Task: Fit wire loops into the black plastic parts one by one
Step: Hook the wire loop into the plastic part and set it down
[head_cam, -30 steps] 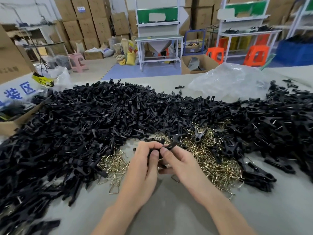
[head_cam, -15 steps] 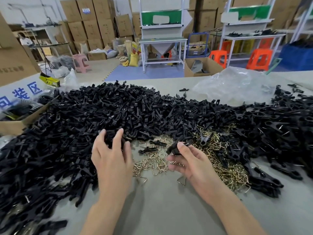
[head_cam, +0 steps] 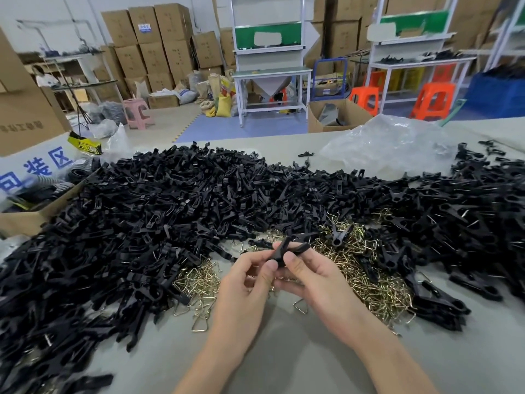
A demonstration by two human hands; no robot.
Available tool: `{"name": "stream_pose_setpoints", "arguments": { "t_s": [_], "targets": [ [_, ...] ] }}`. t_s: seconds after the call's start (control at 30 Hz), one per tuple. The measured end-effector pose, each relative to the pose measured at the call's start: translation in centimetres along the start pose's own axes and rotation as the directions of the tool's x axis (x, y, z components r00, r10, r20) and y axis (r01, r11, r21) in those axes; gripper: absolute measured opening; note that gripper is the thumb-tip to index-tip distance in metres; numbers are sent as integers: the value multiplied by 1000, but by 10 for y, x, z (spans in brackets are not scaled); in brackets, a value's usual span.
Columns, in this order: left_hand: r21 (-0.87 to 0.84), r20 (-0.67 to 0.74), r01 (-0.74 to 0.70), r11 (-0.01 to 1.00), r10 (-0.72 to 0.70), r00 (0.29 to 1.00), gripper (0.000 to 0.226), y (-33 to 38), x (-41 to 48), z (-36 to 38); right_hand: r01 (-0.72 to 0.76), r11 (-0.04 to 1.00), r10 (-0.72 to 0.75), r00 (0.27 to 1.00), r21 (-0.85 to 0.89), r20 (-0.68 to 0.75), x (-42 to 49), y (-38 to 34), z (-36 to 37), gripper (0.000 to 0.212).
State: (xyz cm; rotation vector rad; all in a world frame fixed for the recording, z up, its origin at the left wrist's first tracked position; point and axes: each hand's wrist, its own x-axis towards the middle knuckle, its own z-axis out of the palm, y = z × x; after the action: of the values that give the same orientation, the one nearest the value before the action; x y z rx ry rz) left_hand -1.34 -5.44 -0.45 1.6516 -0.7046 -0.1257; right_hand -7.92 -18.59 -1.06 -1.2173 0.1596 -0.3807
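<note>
Pinching one black plastic part (head_cam: 287,252) mid-frame, the left hand (head_cam: 243,291) and right hand (head_cam: 324,282) are both gripping it with curled fingers, near the wire loops (head_cam: 377,288).

- Left hand (head_cam: 245,282), fingers curled, pinches a black plastic part (head_cam: 287,251) between thumb and forefinger.
- Right hand (head_cam: 318,277), just beside it, grips the same part; both forearms converge.

Matt black plastic parts (head_cam: 176,211), shiny brassy metal wire loops (head_cam: 377,288), smooth grey table (head_cam: 284,351), crinkled clear plastic bag (head_cam: 389,146).
</note>
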Motion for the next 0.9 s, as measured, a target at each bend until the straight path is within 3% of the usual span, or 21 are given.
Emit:
{"name": "stream_pose_setpoints", "arguments": {
  "t_s": [0.17,0.33,0.5,0.6,0.73,0.9],
  "targets": [
    [-179,-142,48,983,-74,987,8,-1,5,-2,-14,996,25,992,86,-123,4,3,-2,26],
    [-317,-170,133,939,-194,966,8,0,9,11,-5,998,13,992,60,-128,4,4,-3,33],
    [-202,-95,110,973,-131,987,11,-2,7,16,-32,999,34,996,23,-82,2,4,-6,33],
    [-88,-111,81,993,-91,990,16,-4,7,17,-66,993,77,990,93,-114,3,6,-7,38],
    [28,-116,48,998,-44,992,19,-6,7,18,-56,978,65,997,199,-37,4,2,-5,32],
    [-155,-122,48,987,-67,990,12,0,7,14,-31,984,48,995,175,-92,4,-1,-5,26]
  ]
}}
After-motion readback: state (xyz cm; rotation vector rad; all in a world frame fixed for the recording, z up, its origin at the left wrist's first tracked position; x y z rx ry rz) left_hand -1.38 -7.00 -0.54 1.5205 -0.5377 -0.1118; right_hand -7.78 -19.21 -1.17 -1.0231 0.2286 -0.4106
